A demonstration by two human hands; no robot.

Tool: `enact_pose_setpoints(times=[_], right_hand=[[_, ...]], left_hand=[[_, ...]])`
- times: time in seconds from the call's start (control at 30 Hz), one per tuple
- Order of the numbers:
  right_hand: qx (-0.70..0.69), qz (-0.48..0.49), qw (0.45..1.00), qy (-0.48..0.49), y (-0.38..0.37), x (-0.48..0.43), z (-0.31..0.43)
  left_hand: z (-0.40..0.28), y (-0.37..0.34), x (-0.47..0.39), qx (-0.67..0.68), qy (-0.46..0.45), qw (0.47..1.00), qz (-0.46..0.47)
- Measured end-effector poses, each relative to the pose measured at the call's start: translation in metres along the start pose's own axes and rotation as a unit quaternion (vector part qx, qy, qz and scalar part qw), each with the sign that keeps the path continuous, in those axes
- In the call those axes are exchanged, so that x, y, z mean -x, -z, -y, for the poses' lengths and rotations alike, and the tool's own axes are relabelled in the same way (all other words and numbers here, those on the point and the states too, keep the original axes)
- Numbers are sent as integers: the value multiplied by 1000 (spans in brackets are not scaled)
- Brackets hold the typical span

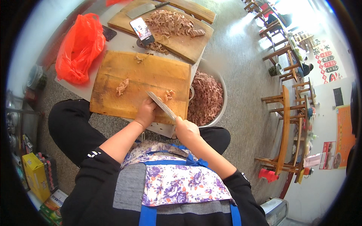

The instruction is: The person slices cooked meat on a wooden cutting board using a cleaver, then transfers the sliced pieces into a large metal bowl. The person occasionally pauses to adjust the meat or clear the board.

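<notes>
My right hand point(186, 130) grips the handle of a cleaver point(161, 106), its blade slanting up and left above the wooden cutting board point(135, 70). Close against the blade's left side rests my left hand point(145, 113), fingers curled down near the board's front edge; whatever lies under them is hidden. Just right of the blade are small cut bits of meat point(169, 95). A larger strip of meat point(122, 86) lies apart on the left half of the board. Stringy scraps point(140, 57) sit along its far edge.
A large metal basin point(224, 99) of chopped meat point(206, 97) stands right of the board. Behind are a second board point(183, 49) with sliced meat point(172, 22) and another cleaver point(141, 10), and a propped phone point(141, 30). A red plastic bag point(82, 48) stands left.
</notes>
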State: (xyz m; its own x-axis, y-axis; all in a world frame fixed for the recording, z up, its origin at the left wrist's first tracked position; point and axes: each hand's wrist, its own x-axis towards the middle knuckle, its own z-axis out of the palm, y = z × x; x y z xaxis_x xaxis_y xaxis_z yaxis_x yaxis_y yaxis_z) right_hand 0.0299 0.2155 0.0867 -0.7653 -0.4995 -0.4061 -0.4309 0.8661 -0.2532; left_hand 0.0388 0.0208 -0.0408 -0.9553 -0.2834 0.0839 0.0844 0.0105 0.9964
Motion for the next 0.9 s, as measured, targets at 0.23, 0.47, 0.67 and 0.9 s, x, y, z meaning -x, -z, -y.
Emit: enact_pose_setpoints(times=[0.23, 0.47, 0.67, 0.9], right_hand=[[0, -29, 999, 20, 15, 9, -7], [-10, -8, 1000, -11, -8, -3, 2], [4, -47, 998, 31, 8, 9, -7], [-18, -25, 999, 10, -9, -1, 1]], left_hand=[[-12, 14, 1, -312, -187, 931, 36], [-31, 7, 4, -276, -158, 948, 27], [-20, 15, 1, -298, -143, 942, 64], [-15, 9, 2, -269, -176, 946, 30]])
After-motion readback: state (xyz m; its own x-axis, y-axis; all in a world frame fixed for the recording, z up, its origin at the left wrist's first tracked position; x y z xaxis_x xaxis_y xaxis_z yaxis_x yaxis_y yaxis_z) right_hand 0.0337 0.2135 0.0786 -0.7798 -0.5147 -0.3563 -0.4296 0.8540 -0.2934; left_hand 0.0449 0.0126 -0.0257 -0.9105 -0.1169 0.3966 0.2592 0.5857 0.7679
